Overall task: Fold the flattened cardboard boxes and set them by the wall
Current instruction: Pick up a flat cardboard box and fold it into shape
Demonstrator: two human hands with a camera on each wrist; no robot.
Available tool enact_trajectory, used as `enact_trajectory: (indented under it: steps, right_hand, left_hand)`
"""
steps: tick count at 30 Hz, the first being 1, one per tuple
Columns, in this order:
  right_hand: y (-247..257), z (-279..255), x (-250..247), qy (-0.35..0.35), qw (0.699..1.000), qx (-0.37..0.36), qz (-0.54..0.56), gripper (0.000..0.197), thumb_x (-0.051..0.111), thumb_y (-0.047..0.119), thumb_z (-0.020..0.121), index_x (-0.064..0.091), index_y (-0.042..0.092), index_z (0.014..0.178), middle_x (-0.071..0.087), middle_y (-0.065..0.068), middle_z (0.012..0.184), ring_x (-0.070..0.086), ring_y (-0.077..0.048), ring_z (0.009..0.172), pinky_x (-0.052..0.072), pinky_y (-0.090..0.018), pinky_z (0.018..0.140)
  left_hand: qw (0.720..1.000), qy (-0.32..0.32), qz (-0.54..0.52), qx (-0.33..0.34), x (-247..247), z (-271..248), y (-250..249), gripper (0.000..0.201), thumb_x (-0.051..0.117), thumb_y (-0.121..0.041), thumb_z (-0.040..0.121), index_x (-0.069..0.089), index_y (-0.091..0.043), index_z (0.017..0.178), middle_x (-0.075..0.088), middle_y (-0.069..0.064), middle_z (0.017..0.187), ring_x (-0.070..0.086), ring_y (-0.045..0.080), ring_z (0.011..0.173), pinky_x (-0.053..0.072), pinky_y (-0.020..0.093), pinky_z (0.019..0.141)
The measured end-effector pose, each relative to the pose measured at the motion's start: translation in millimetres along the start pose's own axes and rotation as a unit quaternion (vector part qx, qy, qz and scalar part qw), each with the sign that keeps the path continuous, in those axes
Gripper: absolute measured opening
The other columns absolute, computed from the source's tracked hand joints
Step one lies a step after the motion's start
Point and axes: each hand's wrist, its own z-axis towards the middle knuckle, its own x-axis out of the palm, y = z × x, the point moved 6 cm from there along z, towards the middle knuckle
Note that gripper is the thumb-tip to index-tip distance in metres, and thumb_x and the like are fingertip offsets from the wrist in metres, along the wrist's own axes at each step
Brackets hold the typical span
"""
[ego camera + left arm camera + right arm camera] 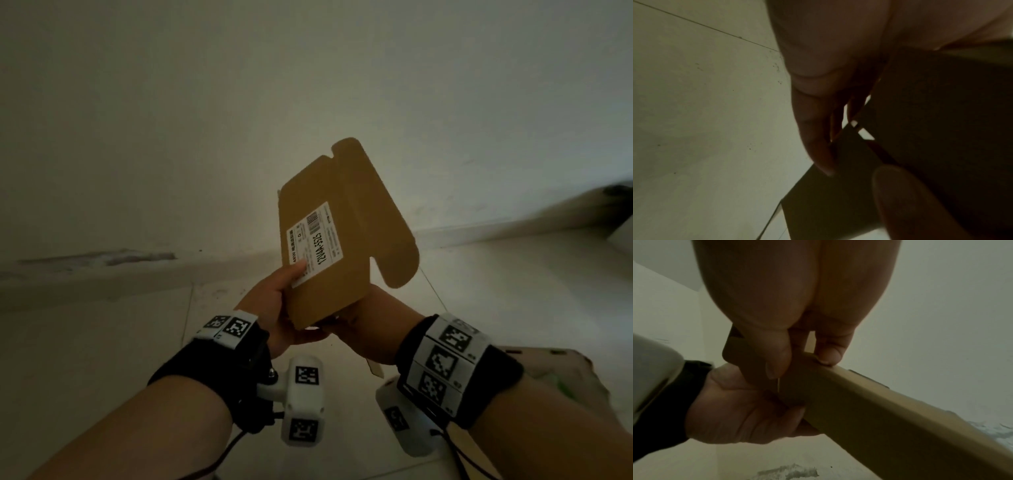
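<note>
A small brown cardboard box with a white shipping label is held up in the air in front of the wall, tilted, with a rounded flap sticking out to the right. My left hand grips its lower left corner, thumb pressed on the label. My right hand holds the bottom end from underneath. In the right wrist view my right fingers pinch the box edge, and the left hand clasps it below. The left wrist view is dark, showing fingers against the box.
Pale floor tiles meet the wall at a skirting board. A brownish object lies on the floor at the lower right behind my right forearm. A dark shape sits at the far right edge.
</note>
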Motion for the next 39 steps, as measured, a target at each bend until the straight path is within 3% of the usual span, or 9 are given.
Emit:
enact_trajectory:
  steps: [6,11,15,18,21,26,29,34,39]
  right_hand:
    - [5.1,17.9,8.5,0.015,0.987,-0.073,-0.145,0.045,0.072,0.008,0.072,0.068,0.023,0.115,0.059,-0.009,0.133,0.044,-0.041,0.130,0.032,-0.055,0.104]
    - [10.8,13.1,-8.3,-0.015,0.972,-0.064,-0.224,0.055,0.088,0.044,0.040,0.075,0.036,0.094,0.074,0.002,0.108,0.068,-0.029,0.103,0.046,-0.038,0.084]
    - [11.3,13.4,-4.4,0.048,0.983,-0.046,-0.173,0.048,0.069,0.036,0.076,0.060,0.030,0.123,0.047,-0.001,0.145,0.031,-0.031,0.140,0.031,-0.048,0.108]
    - [2.0,14.6,7.8,0.050,0.978,-0.041,-0.199,0.061,0.059,0.039,0.083,0.040,0.026,0.139,0.027,-0.002,0.155,0.010,-0.031,0.145,0.018,-0.049,0.115]
    - [1.9,14.7,11.8,0.028,0.981,-0.046,-0.184,0.066,0.067,0.038,0.072,0.050,0.018,0.132,0.048,-0.007,0.141,0.036,-0.035,0.135,0.033,-0.046,0.108]
    - [-5.0,14.4,9.7,0.005,0.990,-0.015,-0.140,0.042,0.057,0.037,0.083,0.051,0.028,0.123,0.055,0.008,0.126,0.042,-0.017,0.120,0.031,-0.035,0.103]
    - [-16.7,14.8,14.3,0.015,0.992,0.030,-0.122,0.032,0.054,0.040,0.084,0.054,0.029,0.114,0.057,0.010,0.120,0.042,-0.015,0.117,0.030,-0.033,0.101]
    - [-51.9,9.8,8.8,-0.086,0.978,0.182,-0.061,0.030,0.047,0.051,0.085,0.055,0.035,0.109,0.055,0.013,0.115,0.043,-0.016,0.115,0.032,-0.035,0.101]
    - [-86.9,-3.5,10.6,-0.233,0.882,0.382,0.148,0.060,0.060,0.050,0.080,0.043,0.013,0.125,0.048,-0.005,0.124,0.046,-0.022,0.115,0.039,-0.035,0.100]
  left_hand:
    - [0.999,0.019,-0.035,0.002,-0.2,11.4,1.9,0.068,0.066,-0.050,0.055,0.062,-0.024,0.117,0.071,0.012,0.107,0.067,0.032,0.088,0.053,0.044,0.062]
    - [0.998,0.047,-0.030,-0.015,-0.2,16.3,0.6,0.068,0.067,-0.046,0.061,0.061,-0.021,0.124,0.065,0.013,0.119,0.062,0.030,0.076,0.051,0.039,0.053]
    - [0.999,-0.006,-0.038,0.018,-8.3,23.1,-8.8,0.070,0.072,-0.040,0.057,0.063,-0.014,0.121,0.070,0.013,0.108,0.064,0.031,0.092,0.053,0.043,0.078]
    - [0.996,-0.017,-0.075,0.046,-12.7,25.7,-18.4,0.047,0.064,-0.030,0.079,0.061,-0.012,0.122,0.071,0.009,0.101,0.070,0.024,0.079,0.055,0.037,0.063]
    - [0.994,-0.023,-0.091,0.056,-16.7,28.9,-23.2,0.038,0.059,-0.029,0.084,0.061,-0.017,0.121,0.071,0.008,0.096,0.072,0.022,0.064,0.054,0.034,0.049]
    - [0.985,-0.108,-0.110,0.076,-34.0,36.7,-25.2,0.026,0.058,-0.026,0.086,0.066,-0.015,0.108,0.070,0.014,0.109,0.066,0.034,0.094,0.054,0.054,0.074]
    - [0.977,-0.143,-0.124,0.094,-42.7,39.8,-27.7,0.012,0.057,-0.014,0.086,0.068,-0.013,0.092,0.070,0.015,0.110,0.065,0.033,0.102,0.046,0.057,0.095]
    - [0.976,-0.164,-0.087,0.110,-50.6,41.6,-29.9,0.011,0.068,-0.015,0.073,0.071,-0.018,0.083,0.076,0.010,0.095,0.070,0.030,0.090,0.050,0.053,0.091]
    - [0.967,-0.157,-0.137,0.144,-44.5,41.4,-34.9,0.041,0.069,-0.022,0.070,0.064,-0.013,0.111,0.067,0.015,0.120,0.066,0.028,0.099,0.050,0.050,0.094]
